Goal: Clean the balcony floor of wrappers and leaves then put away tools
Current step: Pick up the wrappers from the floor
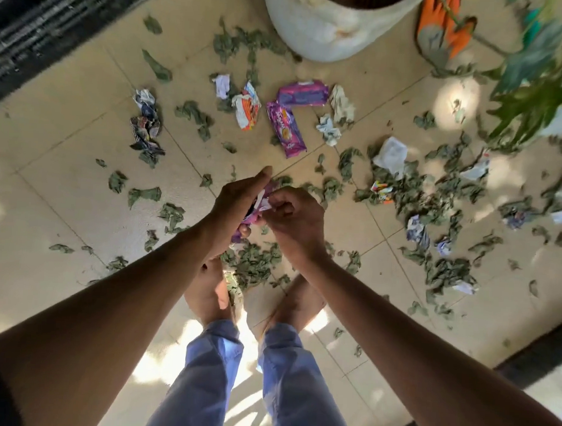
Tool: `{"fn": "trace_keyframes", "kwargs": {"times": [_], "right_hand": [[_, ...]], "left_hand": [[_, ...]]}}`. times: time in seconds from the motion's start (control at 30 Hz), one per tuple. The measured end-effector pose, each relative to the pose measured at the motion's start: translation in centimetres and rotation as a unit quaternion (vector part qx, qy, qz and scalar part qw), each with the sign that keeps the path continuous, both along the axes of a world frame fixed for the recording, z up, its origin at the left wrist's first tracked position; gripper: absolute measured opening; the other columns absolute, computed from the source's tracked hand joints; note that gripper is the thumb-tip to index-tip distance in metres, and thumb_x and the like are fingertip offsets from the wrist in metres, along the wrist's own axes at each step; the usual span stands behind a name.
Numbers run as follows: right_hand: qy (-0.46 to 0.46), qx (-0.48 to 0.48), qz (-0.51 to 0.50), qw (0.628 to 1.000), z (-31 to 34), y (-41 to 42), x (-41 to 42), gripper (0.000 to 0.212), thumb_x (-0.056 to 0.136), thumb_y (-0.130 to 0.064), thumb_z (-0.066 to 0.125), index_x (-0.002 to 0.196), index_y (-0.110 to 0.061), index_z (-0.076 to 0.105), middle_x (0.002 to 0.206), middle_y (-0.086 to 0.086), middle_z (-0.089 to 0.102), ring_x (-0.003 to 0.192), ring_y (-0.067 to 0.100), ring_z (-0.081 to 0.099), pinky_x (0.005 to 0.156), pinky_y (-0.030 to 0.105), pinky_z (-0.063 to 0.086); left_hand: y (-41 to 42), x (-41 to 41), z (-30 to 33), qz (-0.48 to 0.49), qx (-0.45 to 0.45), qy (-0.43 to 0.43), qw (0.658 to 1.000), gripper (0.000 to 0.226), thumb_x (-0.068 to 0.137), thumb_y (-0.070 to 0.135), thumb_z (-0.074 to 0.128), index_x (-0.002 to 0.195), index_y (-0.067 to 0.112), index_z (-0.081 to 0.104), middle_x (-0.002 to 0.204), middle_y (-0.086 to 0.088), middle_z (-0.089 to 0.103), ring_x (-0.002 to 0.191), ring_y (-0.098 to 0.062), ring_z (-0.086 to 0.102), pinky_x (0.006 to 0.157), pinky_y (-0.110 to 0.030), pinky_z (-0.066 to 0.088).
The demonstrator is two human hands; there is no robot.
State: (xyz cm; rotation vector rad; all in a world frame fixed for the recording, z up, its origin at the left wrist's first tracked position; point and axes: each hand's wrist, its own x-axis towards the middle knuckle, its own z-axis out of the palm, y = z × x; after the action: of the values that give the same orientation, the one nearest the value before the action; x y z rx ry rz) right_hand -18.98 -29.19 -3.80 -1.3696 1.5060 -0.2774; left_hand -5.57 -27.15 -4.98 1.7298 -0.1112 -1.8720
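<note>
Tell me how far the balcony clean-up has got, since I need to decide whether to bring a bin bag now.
Early stage. Done: little that shows. In hand: the left hand and right hand together hold a crumpled purple wrapper. Left: two purple wrappers, an orange-and-white wrapper, paper scraps and many dry leaves lie on the tiled floor. Orange gloves lie beside the white pot, not yet put away.

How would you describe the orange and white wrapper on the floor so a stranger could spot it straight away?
Start at the big white pot at the top and drop down to the row of wrappers on the tiles below it. The orange and white wrapper lies just left of the two purple biscuit packets. It is the only crumpled one there with orange print.
</note>
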Motion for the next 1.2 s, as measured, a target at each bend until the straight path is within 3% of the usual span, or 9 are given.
{"fn": "trace_keyframes", "kwargs": {"times": [0.1, 0.2, 0.37, 0.5, 0.63, 0.73, 0.87, 1.0, 1.2], "right_hand": [[-0.051, 0.031, -0.012, 0.998, 0.4, -1.6, 1.7, 0.023, 0.076, 0.009, 0.072, 0.085, -0.012, 0.071, 0.08, 0.001, 0.075, 0.072, 0.015, 0.074, 0.071, 0.043, 0.064], [-0.086, 0.056, -0.002, 0.995, 0.2, -4.0, 2.4, 0.023, 0.083, 0.009, 0.063, 0.097, -0.007, 0.072, 0.086, 0.005, 0.077, 0.077, 0.017, 0.075, 0.073, 0.039, 0.064], [0.165, -0.13, 0.098, 0.973, -4.0, -9.5, 3.3, 0.022, 0.088, -0.012, 0.063, 0.108, -0.02, 0.065, 0.099, -0.006, 0.068, 0.087, 0.012, 0.065, 0.063, 0.024, 0.048], [0.336, -0.076, 0.22, 0.913, -9.4, -13.0, 3.1, 0.06, 0.083, -0.034, 0.076, 0.132, -0.02, 0.043, 0.126, 0.011, 0.049, 0.111, 0.031, 0.055, 0.075, 0.039, 0.051], [0.372, -0.054, 0.252, 0.891, -10.8, -13.2, 2.4, 0.047, 0.087, -0.012, 0.066, 0.131, -0.017, 0.05, 0.127, 0.013, 0.052, 0.113, 0.036, 0.059, 0.077, 0.04, 0.048], [0.323, -0.062, 0.191, 0.925, -8.5, -12.5, 1.9, 0.023, 0.091, -0.013, 0.055, 0.113, -0.013, 0.061, 0.109, 0.01, 0.063, 0.098, 0.03, 0.063, 0.067, 0.029, 0.039], [0.15, -0.02, 0.094, 0.984, -3.4, -9.6, 1.8, 0.004, 0.095, -0.013, 0.061, 0.094, -0.013, 0.065, 0.088, -0.005, 0.069, 0.07, -0.003, 0.06, 0.05, 0.005, 0.039], [0.018, -0.004, 0.123, 0.992, 0.7, -5.7, 2.2, 0.005, 0.095, -0.013, 0.067, 0.099, -0.015, 0.069, 0.094, -0.006, 0.075, 0.081, 0.004, 0.071, 0.07, 0.023, 0.061], [-0.066, 0.058, 0.157, 0.984, 1.3, -5.7, 3.1, 0.023, 0.086, 0.01, 0.061, 0.086, -0.01, 0.073, 0.081, -0.007, 0.074, 0.072, -0.001, 0.07, 0.066, 0.021, 0.058]], "left_hand": [[-0.8, 0.8, -0.6, 0.047, -0.02, -0.01, 0.999, 0.047, 0.087, 0.052, 0.075, 0.098, 0.007, 0.074, 0.083, -0.014, 0.06, 0.053, -0.015, 0.039, 0.041, -0.017, 0.024], [-1.4, 2.4, -1.8, 0.106, 0.009, -0.038, 0.994, 0.025, 0.087, 0.037, 0.077, 0.076, 0.017, 0.068, 0.066, -0.011, 0.055, 0.057, -0.016, 0.04, 0.039, -0.015, 0.025], [-1.1, 3.5, -3.7, 0.142, 0.013, -0.003, 0.99, 0.027, 0.074, 0.041, 0.079, 0.088, 0.023, 0.066, 0.072, -0.009, 0.046, 0.059, -0.015, 0.036, 0.039, -0.016, 0.027], [0.0, 3.4, -4.9, 0.148, 0.013, 0.01, 0.989, 0.014, 0.093, 0.035, 0.073, 0.088, 0.024, 0.066, 0.072, -0.008, 0.046, 0.058, -0.016, 0.036, 0.039, -0.017, 0.028], [1.3, 3.2, -5.4, 0.156, 0.011, 0.024, 0.987, 0.02, 0.088, 0.042, 0.077, 0.084, 0.024, 0.068, 0.073, -0.009, 0.049, 0.06, -0.016, 0.037, 0.041, -0.017, 0.028], [1.7, 3.3, -4.7, 0.159, 0.02, 0.016, 0.987, 0.034, 0.078, 0.05, 0.079, 0.093, 0.022, 0.067, 0.072, -0.006, 0.052, 0.058, -0.017, 0.04, 0.042, -0.019, 0.029], [0.9, 3.4, -3.1, 0.177, 0.02, 0.008, 0.984, 0.045, 0.078, 0.055, 0.076, 0.102, 0.018, 0.068, 0.07, -0.005, 0.054, 0.055, -0.017, 0.04, 0.043, -0.02, 0.029], [-0.4, 3.4, -1.8, 0.133, -0.018, -0.008, 0.991, 0.058, 0.076, 0.076, 0.071, 0.094, 0.021, 0.07, 0.068, 0.0, 0.054, 0.055, -0.015, 0.043, 0.05, -0.025, 0.033], [-2.2, 3.6, -2.1, 0.129, -0.056, -0.03, 0.99, 0.052, 0.075, 0.042, 0.085, 0.111, 0.006, 0.071, 0.08, -0.014, 0.053, 0.052, -0.016, 0.037, 0.046, -0.023, 0.024]]}}
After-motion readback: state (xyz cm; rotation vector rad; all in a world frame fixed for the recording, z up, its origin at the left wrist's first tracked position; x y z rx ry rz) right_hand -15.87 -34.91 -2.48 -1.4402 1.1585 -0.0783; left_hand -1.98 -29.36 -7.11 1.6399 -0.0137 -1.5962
